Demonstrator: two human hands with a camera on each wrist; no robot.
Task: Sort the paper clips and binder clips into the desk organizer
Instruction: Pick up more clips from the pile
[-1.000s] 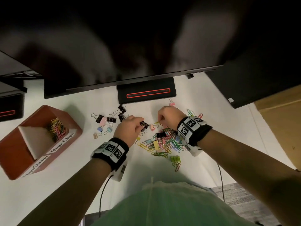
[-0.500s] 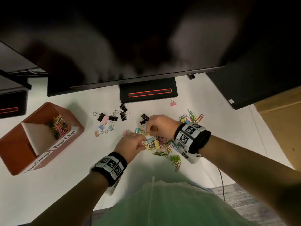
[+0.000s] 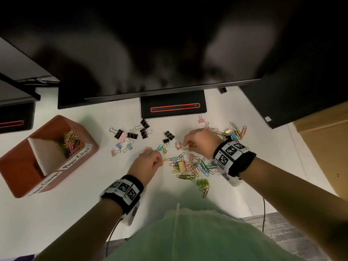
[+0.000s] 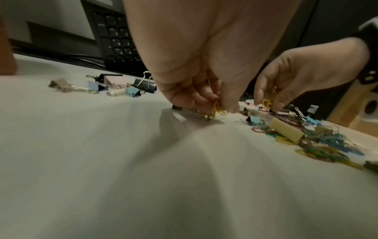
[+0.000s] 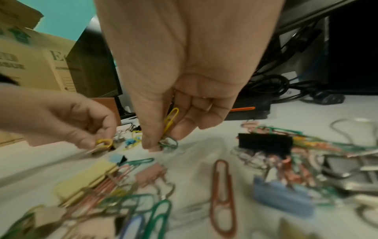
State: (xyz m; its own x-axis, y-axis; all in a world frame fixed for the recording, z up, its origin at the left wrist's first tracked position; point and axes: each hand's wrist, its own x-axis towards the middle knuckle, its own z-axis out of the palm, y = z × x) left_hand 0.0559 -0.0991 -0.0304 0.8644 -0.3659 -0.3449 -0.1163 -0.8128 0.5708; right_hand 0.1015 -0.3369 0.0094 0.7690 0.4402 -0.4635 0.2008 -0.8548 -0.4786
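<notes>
A mixed pile of coloured paper clips and binder clips [image 3: 190, 166] lies on the white desk in front of me. My left hand [image 3: 150, 161] pinches a yellow paper clip [image 4: 218, 108] at the pile's left edge, low over the desk. My right hand [image 3: 197, 140] holds yellow paper clips [image 5: 170, 120] between thumb and fingers, with a green paper clip [image 5: 168, 143] at its fingertips. The red desk organizer [image 3: 90, 146] stands at the left, with several paper clips [image 3: 70, 141] in its far compartment labelled "Paper Clips". Black and pastel binder clips [image 3: 130, 135] lie between organizer and pile.
A large monitor [image 3: 150, 53] overhangs the back of the desk, its stand [image 3: 173, 106] just behind the clips. More clips [image 3: 235, 130] lie scattered at the right. A cardboard box [image 3: 323, 144] stands beyond the desk's right edge. Cables hang off the near edge.
My left hand has drawn back from the black binder clips to the pile's left edge and now pinches a yellow clip. My right hand has stayed over the pile's far side, still holding clips.
</notes>
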